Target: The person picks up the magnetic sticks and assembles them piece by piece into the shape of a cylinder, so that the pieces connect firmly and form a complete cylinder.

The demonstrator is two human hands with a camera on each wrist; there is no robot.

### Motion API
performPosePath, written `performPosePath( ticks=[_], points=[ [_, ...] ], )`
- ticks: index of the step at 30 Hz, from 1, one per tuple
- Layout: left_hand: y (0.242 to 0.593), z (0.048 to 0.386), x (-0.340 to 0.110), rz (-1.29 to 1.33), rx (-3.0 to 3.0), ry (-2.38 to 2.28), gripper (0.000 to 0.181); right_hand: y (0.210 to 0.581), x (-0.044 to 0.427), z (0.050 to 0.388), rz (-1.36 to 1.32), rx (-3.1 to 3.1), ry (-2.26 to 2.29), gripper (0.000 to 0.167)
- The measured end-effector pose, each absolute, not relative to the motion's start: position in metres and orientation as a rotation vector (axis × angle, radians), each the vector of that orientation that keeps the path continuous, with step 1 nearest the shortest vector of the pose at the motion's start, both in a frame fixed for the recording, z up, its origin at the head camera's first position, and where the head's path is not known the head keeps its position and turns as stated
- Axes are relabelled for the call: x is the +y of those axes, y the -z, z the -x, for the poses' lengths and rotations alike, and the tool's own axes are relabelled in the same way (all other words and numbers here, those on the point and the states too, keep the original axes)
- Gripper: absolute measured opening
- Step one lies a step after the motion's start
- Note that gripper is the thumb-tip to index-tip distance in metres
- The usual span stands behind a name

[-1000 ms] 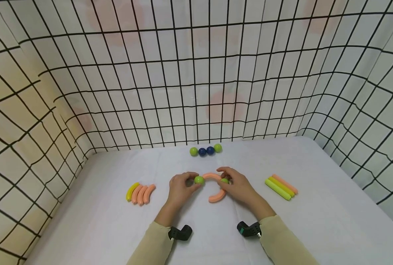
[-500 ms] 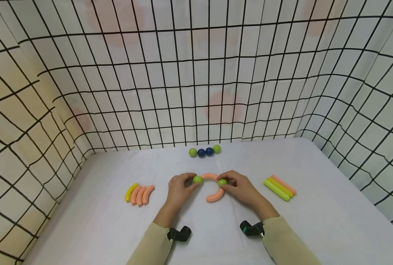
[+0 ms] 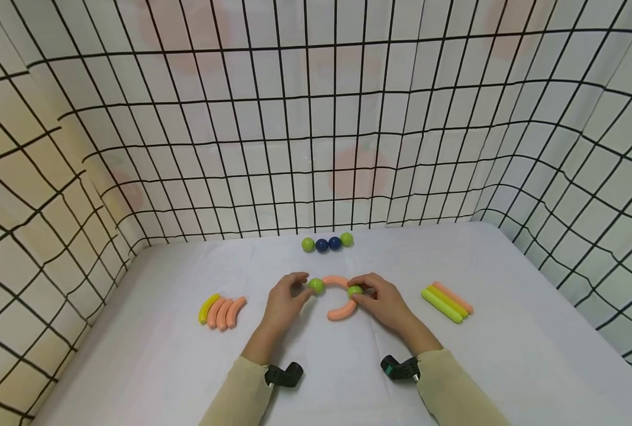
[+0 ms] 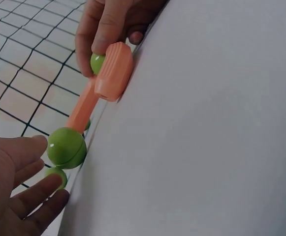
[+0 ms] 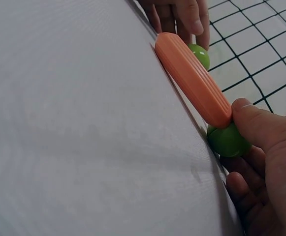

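Two curved orange pieces, an upper one (image 3: 335, 280) and a lower one (image 3: 342, 311), form an arc with green balls at the joints. The left hand (image 3: 286, 302) is beside the left green ball (image 3: 316, 286), fingers parted around it; in the left wrist view that hand (image 4: 15, 182) has its thumb and fingers spread near the ball (image 4: 66, 147). The right hand (image 3: 384, 301) pinches the other green ball (image 3: 355, 291) between thumb and fingers. Seen from the right wrist, the thumb of the right hand (image 5: 270, 162) lies by the orange piece's end (image 5: 197, 81) above the green ball (image 5: 228, 140).
Behind the arc is a row of two green balls (image 3: 308, 244) and two navy balls (image 3: 322, 245). Curved pieces, one yellow (image 3: 209, 308) and several orange (image 3: 235, 312), lie at left. Straight green (image 3: 441, 305), yellow and orange sticks lie at right. Black wire mesh (image 3: 334, 142) surrounds the table.
The left hand has loosened its hold on the left green ball and drawn slightly left. The right hand has shifted its fingers on its ball, and the lower orange piece has swung a little left.
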State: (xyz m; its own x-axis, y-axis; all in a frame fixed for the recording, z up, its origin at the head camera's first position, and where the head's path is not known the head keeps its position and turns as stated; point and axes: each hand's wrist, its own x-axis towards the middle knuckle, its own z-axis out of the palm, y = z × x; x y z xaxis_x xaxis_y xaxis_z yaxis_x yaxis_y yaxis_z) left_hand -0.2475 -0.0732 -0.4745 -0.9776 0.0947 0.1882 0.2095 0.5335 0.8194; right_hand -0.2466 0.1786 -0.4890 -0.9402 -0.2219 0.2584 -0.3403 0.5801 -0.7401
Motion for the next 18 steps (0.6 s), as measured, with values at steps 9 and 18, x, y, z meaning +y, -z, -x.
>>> performPosePath(
  ticks=[9,18],
  points=[
    [0.459,0.245,-0.081,0.237,-2.635,1.466,0.036,0.493,0.177,0.247,-0.477,-2.662,-1.277,0.024],
    [0.433,0.235,-0.098,0.263,-2.637,1.380,0.037,0.490,0.177,0.246,-0.464,-2.671,-1.270,0.024]
  ],
)
